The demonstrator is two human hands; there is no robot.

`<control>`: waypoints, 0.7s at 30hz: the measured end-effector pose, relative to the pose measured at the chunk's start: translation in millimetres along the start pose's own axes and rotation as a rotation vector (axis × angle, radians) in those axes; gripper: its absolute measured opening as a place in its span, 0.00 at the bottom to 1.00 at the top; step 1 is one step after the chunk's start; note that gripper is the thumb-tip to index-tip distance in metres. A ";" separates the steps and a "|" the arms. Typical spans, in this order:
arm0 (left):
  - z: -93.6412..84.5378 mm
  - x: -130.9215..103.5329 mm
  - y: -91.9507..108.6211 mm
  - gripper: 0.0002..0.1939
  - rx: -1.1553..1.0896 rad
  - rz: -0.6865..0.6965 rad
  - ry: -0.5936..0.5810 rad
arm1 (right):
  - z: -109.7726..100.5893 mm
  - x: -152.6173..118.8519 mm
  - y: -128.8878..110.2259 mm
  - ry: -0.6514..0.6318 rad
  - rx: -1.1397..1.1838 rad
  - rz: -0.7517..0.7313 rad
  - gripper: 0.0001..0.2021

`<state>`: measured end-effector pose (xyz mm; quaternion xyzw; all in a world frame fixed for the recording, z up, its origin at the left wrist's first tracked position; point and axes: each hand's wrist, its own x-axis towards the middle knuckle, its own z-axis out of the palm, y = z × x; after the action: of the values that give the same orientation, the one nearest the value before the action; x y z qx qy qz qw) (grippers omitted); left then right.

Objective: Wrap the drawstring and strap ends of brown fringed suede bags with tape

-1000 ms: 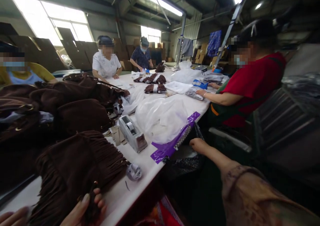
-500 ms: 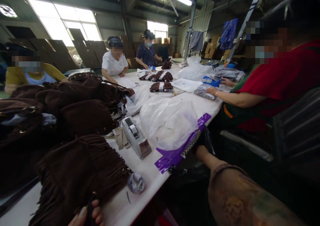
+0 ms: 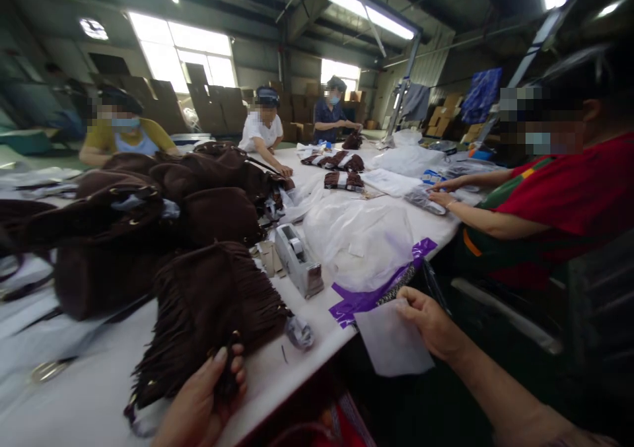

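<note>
A dark brown fringed bag (image 3: 198, 308) lies on the white table. My left hand (image 3: 211, 384) is closed on a dark strap or fitting at the bag's near edge. Off the table's front edge, my right hand (image 3: 428, 321) pinches a sheet of thin white paper (image 3: 393, 341) by its upper corner; the sheet hangs down. Beside the bag's fringe is a crumpled grey ball (image 3: 300, 333). Behind it stands a grey tape dispenser (image 3: 298, 262), with small card tags (image 3: 270, 259) at its left.
More brown bags (image 3: 113, 236) are heaped at the left. Clear plastic (image 3: 356, 236) and purple tape (image 3: 366, 298) lie along the table edge (image 3: 292, 397). A person in red (image 3: 564, 196) handles a packet at the right; three other people are across the table.
My right hand has come into view with the white paper. The view has shifted, so the scene sits further right. My left hand shows more fully, still at the bag.
</note>
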<state>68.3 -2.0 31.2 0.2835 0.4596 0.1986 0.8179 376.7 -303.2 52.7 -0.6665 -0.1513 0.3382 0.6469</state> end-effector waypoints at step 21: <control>-22.8 -6.6 -13.6 0.22 -0.012 0.153 -0.253 | 259.1 -3.3 31.9 -0.383 0.089 0.100 0.19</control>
<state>46.2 -9.9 17.1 0.3358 0.3286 0.2259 0.8534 199.3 -112.1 39.8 -0.5674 -0.2231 0.4969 0.6176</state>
